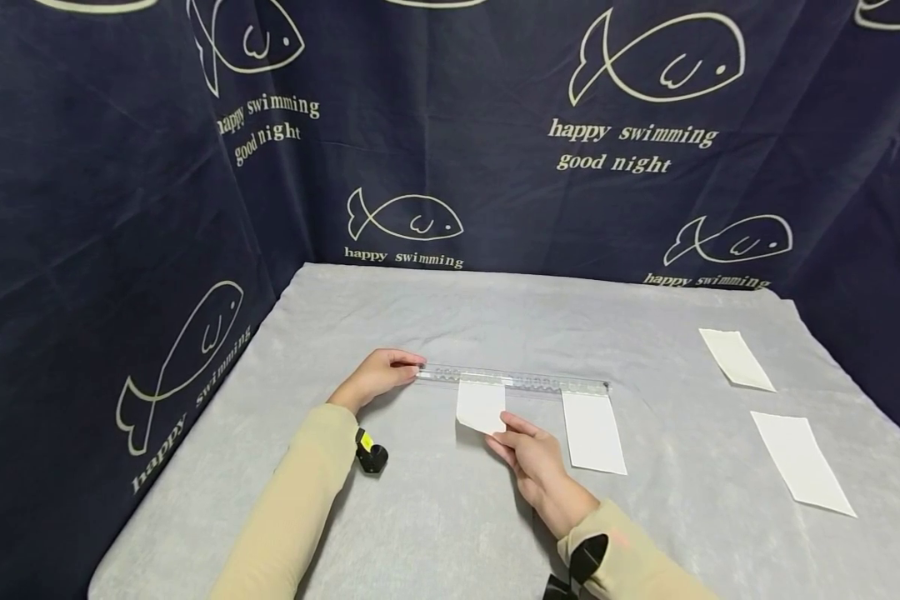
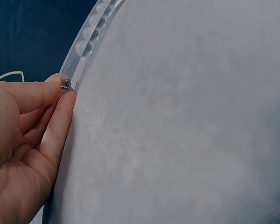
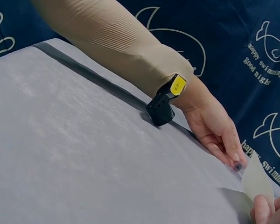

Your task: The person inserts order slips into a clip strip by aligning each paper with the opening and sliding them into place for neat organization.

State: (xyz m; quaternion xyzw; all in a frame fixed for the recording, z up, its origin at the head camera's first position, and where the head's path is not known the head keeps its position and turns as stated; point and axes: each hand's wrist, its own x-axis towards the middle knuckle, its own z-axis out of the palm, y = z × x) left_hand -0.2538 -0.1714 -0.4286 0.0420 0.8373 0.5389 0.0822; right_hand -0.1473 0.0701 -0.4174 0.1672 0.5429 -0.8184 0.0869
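Observation:
A clear plastic ticket rail [image 1: 525, 382] with a row of round, bead-like shapes along it lies across the middle of the table. My left hand [image 1: 378, 379] pinches its left end; in the left wrist view the thumb and fingers [image 2: 60, 119] grip that tip. Two white paper slips run down from the rail's near side. The left slip [image 1: 480, 404] has its lower edge lifted, and my right hand [image 1: 532, 462] pinches its lower right corner. The right slip [image 1: 594, 433] lies flat, its top edge at the rail. In the right wrist view, the lifted slip [image 3: 257, 179] stands between the hands.
Two more white slips, a far one [image 1: 737, 360] and a near one [image 1: 802, 461], lie apart at the table's right side. A grey cloth [image 1: 450, 533] covers the table. Dark blue curtains [image 1: 495, 150] with fish drawings hang behind and at the sides. Each wrist wears a black camera [image 1: 371, 454].

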